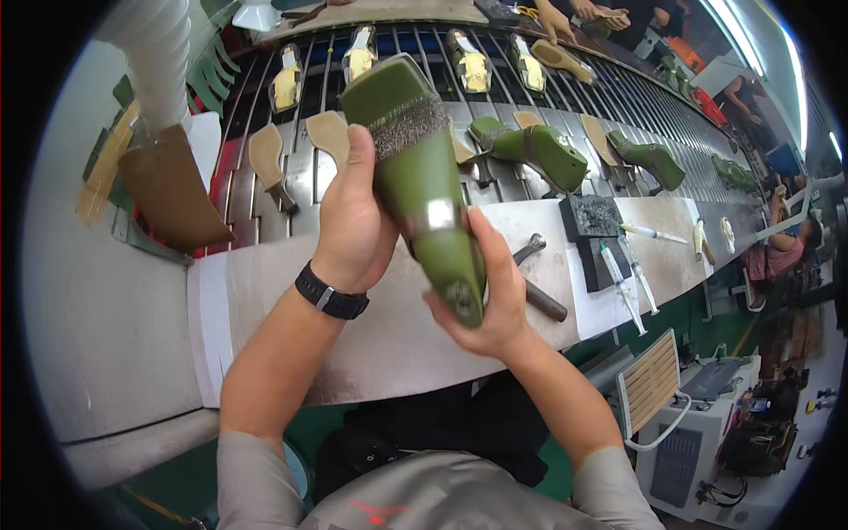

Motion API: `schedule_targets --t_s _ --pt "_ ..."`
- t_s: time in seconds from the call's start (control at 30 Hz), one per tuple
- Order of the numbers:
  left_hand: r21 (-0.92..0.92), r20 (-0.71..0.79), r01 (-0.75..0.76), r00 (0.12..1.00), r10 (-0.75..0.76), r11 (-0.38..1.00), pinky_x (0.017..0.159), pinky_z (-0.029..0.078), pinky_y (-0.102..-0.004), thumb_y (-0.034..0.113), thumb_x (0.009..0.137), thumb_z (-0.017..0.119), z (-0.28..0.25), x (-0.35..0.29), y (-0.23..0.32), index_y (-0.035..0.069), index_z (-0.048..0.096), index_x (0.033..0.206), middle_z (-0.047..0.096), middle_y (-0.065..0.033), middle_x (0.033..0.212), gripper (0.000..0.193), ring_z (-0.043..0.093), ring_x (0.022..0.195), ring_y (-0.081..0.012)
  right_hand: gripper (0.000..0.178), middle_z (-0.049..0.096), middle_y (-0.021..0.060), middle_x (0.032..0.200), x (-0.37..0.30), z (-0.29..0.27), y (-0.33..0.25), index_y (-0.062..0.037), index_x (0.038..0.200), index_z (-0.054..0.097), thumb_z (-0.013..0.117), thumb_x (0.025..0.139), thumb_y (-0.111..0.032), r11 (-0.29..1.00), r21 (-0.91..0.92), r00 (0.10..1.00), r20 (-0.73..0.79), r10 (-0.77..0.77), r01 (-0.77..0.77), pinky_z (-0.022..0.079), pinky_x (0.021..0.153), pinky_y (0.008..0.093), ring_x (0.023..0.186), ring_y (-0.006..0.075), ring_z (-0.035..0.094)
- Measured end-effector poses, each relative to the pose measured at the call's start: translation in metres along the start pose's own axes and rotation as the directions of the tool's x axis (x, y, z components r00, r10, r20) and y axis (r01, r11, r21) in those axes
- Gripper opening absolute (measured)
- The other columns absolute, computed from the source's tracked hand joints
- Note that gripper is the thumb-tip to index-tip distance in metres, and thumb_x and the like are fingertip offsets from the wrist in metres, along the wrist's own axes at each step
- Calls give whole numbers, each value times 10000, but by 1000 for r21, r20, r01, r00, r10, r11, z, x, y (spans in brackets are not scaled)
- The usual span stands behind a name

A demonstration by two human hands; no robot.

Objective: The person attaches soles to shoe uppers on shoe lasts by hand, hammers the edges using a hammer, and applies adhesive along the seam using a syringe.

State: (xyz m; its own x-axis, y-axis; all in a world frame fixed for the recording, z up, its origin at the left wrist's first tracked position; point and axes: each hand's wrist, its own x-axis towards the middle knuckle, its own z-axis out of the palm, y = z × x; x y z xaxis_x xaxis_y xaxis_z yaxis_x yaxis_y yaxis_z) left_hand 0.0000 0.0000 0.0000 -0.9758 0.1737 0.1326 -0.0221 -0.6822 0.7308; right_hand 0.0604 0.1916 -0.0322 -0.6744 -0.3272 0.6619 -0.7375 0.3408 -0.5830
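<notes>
A green shoe last (433, 243) is held up over the near worktable, tilted with its wide toe end up and away from me. Around its toe part runs a glittery grey band, and a narrower shiny strap crosses it lower down. My left hand (353, 221) is closed along its left side, thumb against the glittery band. My right hand (495, 300) wraps the narrow heel end from the right. Beside my right hand lies a metal-headed hand tool (548, 300) with a dark handle, partly hidden by that hand.
A slatted conveyor (238, 212) carries tan soles (267, 157), green lasts with straps (543, 159) and lasts with cream undersides (471, 71). Right on the worktable (353, 371) are black blocks (594, 216) and syringes (623, 287). A co-worker's hand (556, 22) reaches in across the conveyor.
</notes>
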Motion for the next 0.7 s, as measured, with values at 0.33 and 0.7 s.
schedule_targets --t_s 0.33,0.7 --pt "843 115 -25 984 -135 538 1035 516 -434 197 964 748 -42 -46 -47 -33 655 1271 679 -158 1317 395 658 1215 -293 631 727 281 1208 132 60 112 3 1346 657 767 886 -415 830 -251 843 87 531 -497 540 1008 466 1158 432 694" --pt "903 390 -379 921 -14 201 964 508 -463 134 798 815 -38 -46 -53 9 696 1118 690 -169 1257 363 629 1119 -382 379 783 185 1083 192 -165 220 10 1126 758 776 897 -291 467 -872 804 170 570 -147 581 912 445 997 359 753"
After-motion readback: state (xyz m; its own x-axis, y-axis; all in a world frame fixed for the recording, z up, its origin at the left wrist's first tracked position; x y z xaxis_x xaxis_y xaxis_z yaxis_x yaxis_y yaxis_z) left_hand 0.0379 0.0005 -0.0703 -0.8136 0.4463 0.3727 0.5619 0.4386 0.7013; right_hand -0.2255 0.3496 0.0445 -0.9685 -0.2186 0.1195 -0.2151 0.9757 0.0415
